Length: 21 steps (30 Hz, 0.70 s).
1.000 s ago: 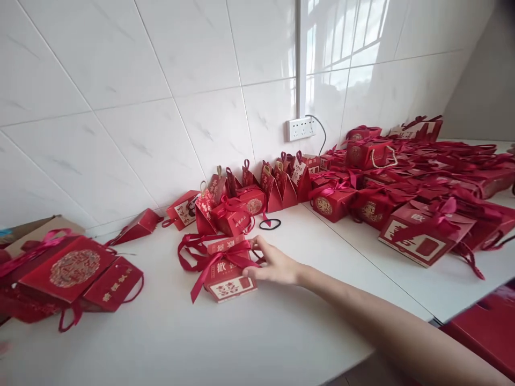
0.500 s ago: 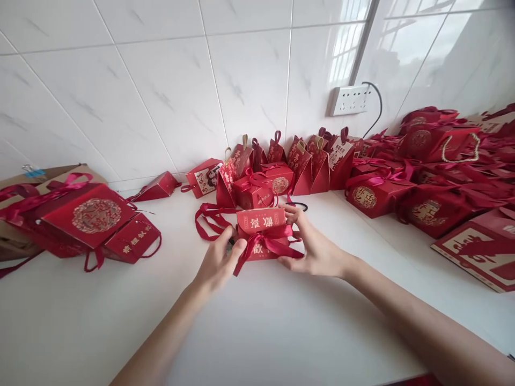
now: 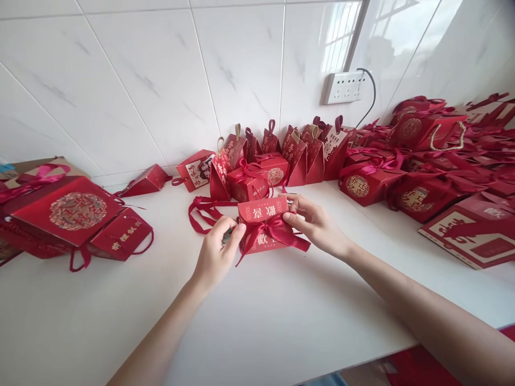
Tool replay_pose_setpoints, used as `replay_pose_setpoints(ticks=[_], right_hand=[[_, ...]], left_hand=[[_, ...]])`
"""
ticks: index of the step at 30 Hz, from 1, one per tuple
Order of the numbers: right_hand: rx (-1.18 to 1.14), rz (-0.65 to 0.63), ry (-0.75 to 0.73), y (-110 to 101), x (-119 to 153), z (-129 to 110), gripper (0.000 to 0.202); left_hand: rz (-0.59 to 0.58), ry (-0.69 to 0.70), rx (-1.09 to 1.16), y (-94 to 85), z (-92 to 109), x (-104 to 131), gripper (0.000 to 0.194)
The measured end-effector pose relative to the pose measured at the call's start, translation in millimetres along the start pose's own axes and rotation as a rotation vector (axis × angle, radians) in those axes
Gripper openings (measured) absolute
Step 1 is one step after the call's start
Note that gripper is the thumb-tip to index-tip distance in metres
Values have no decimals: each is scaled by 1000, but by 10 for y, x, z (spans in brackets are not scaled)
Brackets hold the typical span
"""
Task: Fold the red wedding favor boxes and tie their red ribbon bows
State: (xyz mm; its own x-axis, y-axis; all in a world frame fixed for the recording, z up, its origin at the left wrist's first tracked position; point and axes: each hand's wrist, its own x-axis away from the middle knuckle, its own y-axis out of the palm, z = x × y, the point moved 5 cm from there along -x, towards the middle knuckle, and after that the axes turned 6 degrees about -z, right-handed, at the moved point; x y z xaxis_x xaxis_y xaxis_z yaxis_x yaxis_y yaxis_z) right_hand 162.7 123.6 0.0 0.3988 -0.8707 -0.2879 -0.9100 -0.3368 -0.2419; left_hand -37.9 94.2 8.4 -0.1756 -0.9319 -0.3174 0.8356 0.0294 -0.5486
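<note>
A small red box (image 3: 263, 210) with light Chinese characters stands in the middle of the white table, a dark red ribbon bow (image 3: 273, 229) across its front. My left hand (image 3: 220, 247) is at the box's left end, thumb and fingers closed on it; something small and green shows between them. At the right end my right hand (image 3: 311, 221) grips the box, its thumb on the upper front near the bow and its fingers behind. A loose red ribbon (image 3: 197, 215) lies looped behind my left hand.
Several upright red boxes with loops (image 3: 296, 161) line the tiled wall. Larger red boxes (image 3: 76, 210) stand at left, and a big pile of red boxes (image 3: 426, 187) fills the right. A white socket strip (image 3: 345, 88) with a black cable is on the wall. The table's front edge shows at lower right.
The view has shifted, showing more of the table's front edge. My right thumb has moved up from the lower right of the box to its upper front, and the box is slightly turned.
</note>
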Motion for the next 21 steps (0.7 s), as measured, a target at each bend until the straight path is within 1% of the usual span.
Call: replay_pose_setpoints(ticks=[3, 5, 6, 8, 9, 11, 12, 13, 14, 16, 17, 19, 21], right_hand=[[17, 2, 1, 24, -1, -4, 33], [88, 23, -30, 18, 2, -12, 33], [141, 16, -60, 14, 3, -20, 32], [269, -54, -155, 20, 6, -43, 32], [336, -107, -211, 30, 11, -53, 38], [454, -202, -299, 57, 19, -58, 61], [499, -225, -323, 68, 17, -53, 71], [536, -228, -334, 79, 11, -46, 75], [567, -217, -339, 93, 0, -42, 75], [612, -151, -353, 124, -18, -55, 68], [624, -106, -358, 139, -18, -75, 66], [638, -24, -353, 175, 19, -137, 63], [632, 30, -305, 214, 109, -215, 61]], left_hand=[[25, -9, 15, 39, -16, 8, 31], [55, -1, -43, 59, -26, 13, 32], [70, 8, -90, 64, -29, 15, 32], [98, 28, -178, 64, -36, 20, 31], [108, 37, -204, 61, -40, 23, 31], [125, 54, -217, 52, -50, 30, 31], [135, 65, -213, 43, -52, 30, 31], [150, 76, -211, 26, -52, 27, 32], [171, 89, -210, -4, -50, 19, 32], [219, 114, -204, -115, -37, -13, 30], [263, 120, -200, -210, -28, -28, 27], [404, 110, -186, -465, -10, -16, 20], [565, 85, -170, -720, 17, 112, 23]])
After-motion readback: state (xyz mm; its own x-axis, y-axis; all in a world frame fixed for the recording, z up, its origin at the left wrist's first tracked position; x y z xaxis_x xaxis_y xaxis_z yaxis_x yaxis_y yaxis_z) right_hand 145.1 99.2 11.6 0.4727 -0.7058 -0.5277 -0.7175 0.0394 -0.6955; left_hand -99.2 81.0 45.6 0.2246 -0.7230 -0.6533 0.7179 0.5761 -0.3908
